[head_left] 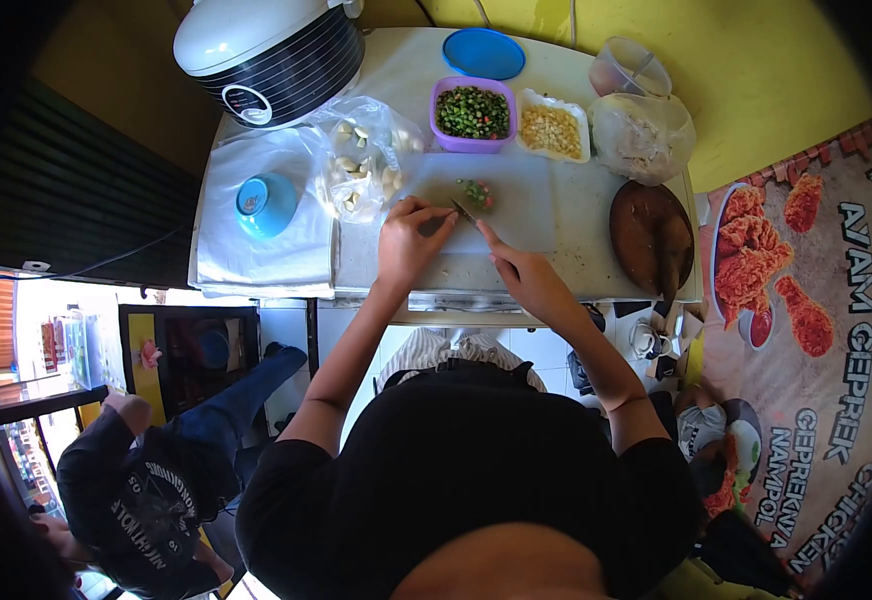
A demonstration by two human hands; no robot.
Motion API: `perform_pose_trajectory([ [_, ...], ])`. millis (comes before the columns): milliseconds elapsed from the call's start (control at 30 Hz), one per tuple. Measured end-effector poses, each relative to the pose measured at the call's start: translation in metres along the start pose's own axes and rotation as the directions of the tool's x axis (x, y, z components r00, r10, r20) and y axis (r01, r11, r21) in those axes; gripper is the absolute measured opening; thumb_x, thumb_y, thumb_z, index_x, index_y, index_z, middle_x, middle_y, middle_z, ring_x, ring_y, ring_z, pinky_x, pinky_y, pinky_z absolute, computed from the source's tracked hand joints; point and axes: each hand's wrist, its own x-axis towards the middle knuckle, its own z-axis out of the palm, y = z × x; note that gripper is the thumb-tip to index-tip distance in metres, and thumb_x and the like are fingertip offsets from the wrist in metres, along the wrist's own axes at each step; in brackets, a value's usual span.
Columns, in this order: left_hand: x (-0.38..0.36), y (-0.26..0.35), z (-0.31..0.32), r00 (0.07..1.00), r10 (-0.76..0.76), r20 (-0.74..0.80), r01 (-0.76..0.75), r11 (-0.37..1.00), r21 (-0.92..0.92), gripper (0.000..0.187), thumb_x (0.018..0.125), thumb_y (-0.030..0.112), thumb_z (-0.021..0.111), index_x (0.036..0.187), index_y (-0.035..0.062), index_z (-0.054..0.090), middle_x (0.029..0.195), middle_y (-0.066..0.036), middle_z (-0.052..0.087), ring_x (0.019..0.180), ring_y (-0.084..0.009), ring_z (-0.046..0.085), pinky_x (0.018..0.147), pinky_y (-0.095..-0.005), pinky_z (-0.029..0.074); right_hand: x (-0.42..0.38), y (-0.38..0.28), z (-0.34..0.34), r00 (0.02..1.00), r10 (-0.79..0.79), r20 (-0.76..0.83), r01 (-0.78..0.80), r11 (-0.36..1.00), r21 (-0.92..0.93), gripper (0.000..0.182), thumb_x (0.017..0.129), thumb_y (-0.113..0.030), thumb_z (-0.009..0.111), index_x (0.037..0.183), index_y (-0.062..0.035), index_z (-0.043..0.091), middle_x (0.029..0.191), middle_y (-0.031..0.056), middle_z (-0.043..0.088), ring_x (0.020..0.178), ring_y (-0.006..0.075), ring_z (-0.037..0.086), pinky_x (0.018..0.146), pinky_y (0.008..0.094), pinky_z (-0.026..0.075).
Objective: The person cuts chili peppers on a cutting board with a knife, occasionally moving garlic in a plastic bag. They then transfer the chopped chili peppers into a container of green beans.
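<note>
A translucent white cutting board (528,205) lies at the front of the table. On it is a small heap of chopped green and red pieces (476,194), which look like chili. My right hand (524,272) grips a small knife (463,210), index finger stretched along it, blade pointing up and left beside the heap. To the left of the blade, my left hand (411,238) is closed in a pinch over the board. Whatever its fingertips hold is hidden or too small to name.
Behind the board stand a purple tub (473,146) of chopped green pieces and a white tray (583,140) of pale yellow pieces. Garlic fills a plastic bag (361,160) at left, near a blue bowl (266,205). A stone mortar (636,235) sits right; another person (146,500) is lower left.
</note>
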Motion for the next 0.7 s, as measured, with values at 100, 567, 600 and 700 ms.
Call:
perform_pose_trajectory([
  [100, 0.0, 0.001, 0.0, 1.0, -0.005, 0.003, 0.005, 1.0, 0.0, 0.015, 0.074, 0.019, 0.076, 0.086, 0.0098, 0.076, 0.082, -0.007, 0.063, 0.077, -0.0231, 0.061, 0.069, -0.0334, 0.05, 0.001, 0.002, 0.009, 1.0, 0.008, -0.005, -0.009, 0.994, -0.105, 0.056, 0.094, -0.009, 0.047, 0.147, -0.0176, 0.032, 0.062, 0.0231, 0.056, 0.053, 0.0377, 0.058, 0.055, 0.0451, 0.047],
  [567, 0.002, 0.002, -0.001, 0.998, 0.043, -0.035, -0.043, 0.999, 0.013, 0.014, 0.075, 0.017, 0.075, 0.085, 0.0084, 0.075, 0.082, -0.009, 0.063, 0.076, -0.0251, 0.062, 0.07, -0.0342, 0.05, -0.001, 0.008, 0.022, 1.0, 0.008, -0.029, -0.012, 0.99, -0.143, 0.057, 0.094, -0.011, 0.046, 0.147, -0.0164, 0.029, 0.066, 0.0251, 0.058, 0.058, 0.0409, 0.06, 0.057, 0.0465, 0.047],
  [600, 0.003, 0.002, 0.0, 0.999, 0.011, -0.04, -0.011, 1.0, -0.013, 0.014, 0.075, 0.017, 0.075, 0.086, 0.0085, 0.075, 0.082, -0.009, 0.064, 0.077, -0.0249, 0.062, 0.07, -0.0342, 0.05, -0.002, 0.008, 0.018, 1.0, 0.002, -0.031, -0.007, 0.99, -0.144, 0.057, 0.094, -0.011, 0.046, 0.147, -0.0164, 0.029, 0.066, 0.0251, 0.058, 0.058, 0.0409, 0.06, 0.057, 0.0465, 0.047],
  [700, 0.005, 0.004, 0.0, 0.999, -0.036, -0.015, 0.036, 0.999, -0.027, 0.014, 0.077, 0.018, 0.074, 0.087, 0.0087, 0.075, 0.084, -0.008, 0.064, 0.079, -0.0248, 0.062, 0.072, -0.0348, 0.05, -0.007, 0.009, 0.004, 1.0, -0.005, -0.014, 0.005, 1.0, 0.014, 0.053, 0.096, -0.013, 0.048, 0.146, -0.0171, 0.034, 0.061, 0.0216, 0.051, 0.051, 0.0322, 0.055, 0.056, 0.0381, 0.046],
])
